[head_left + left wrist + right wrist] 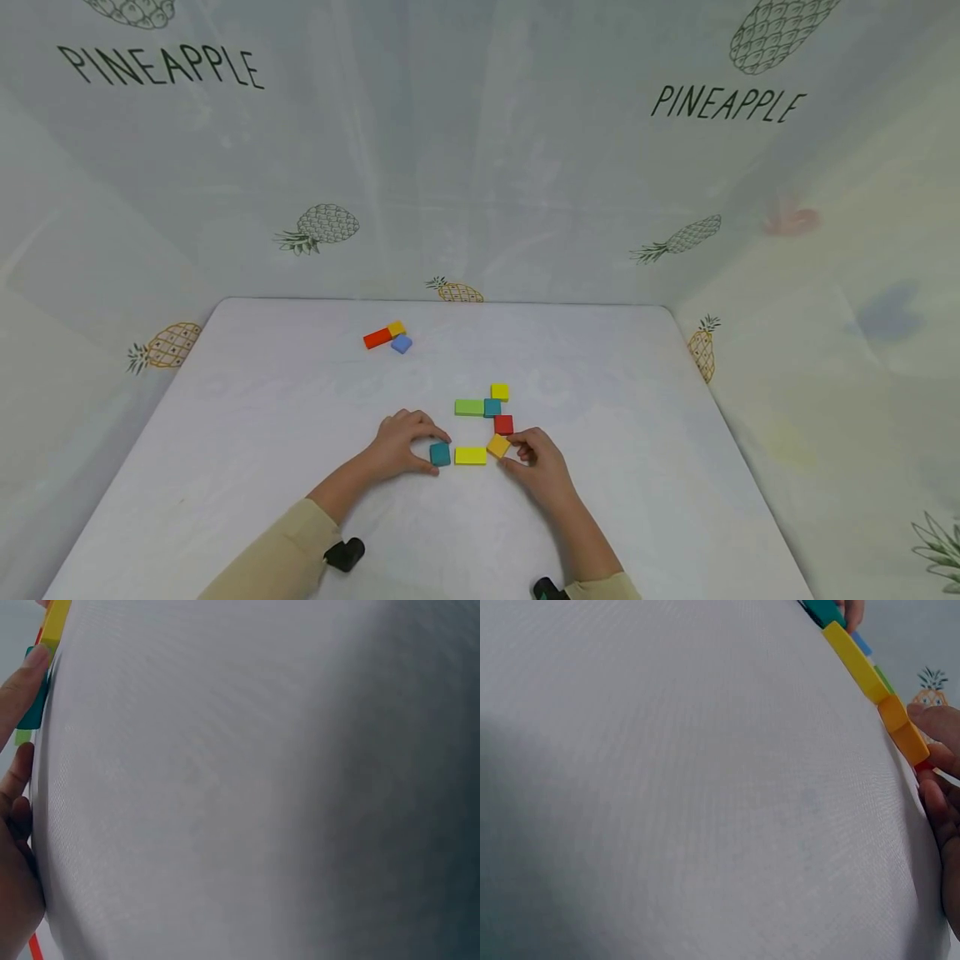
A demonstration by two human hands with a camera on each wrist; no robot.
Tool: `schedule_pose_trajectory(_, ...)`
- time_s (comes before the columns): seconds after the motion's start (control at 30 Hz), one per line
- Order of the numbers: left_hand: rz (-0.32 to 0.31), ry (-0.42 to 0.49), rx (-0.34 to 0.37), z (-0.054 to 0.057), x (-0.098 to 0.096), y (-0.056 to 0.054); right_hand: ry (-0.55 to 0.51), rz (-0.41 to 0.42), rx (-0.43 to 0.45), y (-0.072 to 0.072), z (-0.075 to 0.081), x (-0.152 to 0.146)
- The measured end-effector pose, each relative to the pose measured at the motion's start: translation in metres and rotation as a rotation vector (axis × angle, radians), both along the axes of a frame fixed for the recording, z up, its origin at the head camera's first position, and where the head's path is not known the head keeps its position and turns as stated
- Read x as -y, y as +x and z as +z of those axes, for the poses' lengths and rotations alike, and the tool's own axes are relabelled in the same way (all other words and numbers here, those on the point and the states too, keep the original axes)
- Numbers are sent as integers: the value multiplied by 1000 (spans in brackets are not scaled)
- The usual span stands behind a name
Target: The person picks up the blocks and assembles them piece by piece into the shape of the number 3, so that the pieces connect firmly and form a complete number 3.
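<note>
My left hand (401, 443) has its thumb and forefinger on either side of a teal block (439, 454), pinching it on the white table. In the left wrist view the thumb lies against that teal block (31, 705). My right hand (542, 468) pinches an orange block (498, 446), which sits turned at an angle to its neighbours. Between the two hands lies a long yellow block (470, 456), its right end close to the orange one. Just above the orange block is a red block (503, 425). The right wrist view shows the orange block (904, 729) beside the yellow block's end.
Above the red block stand a second teal block (492, 407), a long light green block (469, 407) and a small yellow block (499, 392). Farther back on the white table (300, 383) lie a red block (377, 338), an orange block (396, 328) and a blue block (402, 343).
</note>
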State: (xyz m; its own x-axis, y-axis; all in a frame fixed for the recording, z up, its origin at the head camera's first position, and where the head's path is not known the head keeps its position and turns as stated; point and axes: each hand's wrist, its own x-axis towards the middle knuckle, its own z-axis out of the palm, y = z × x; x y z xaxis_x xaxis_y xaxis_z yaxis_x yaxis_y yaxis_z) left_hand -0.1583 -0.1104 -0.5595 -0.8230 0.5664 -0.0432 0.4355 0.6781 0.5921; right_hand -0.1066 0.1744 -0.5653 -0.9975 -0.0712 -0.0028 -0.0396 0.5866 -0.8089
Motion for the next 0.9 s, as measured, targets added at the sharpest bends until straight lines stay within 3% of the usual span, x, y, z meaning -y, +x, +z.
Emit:
schedule_pose_trajectory(0.27,-11,-5,18,0,0,-1,1,-4,-2,0,-1,0)
schedule_pose_trajectory(0.57,17,125,121,6,7,-1,-6,-9,3,0,0,0)
schedule_pose_trajectory(0.9,-8,143,124,0,10,-4,-7,2,-10,-1,-1,0)
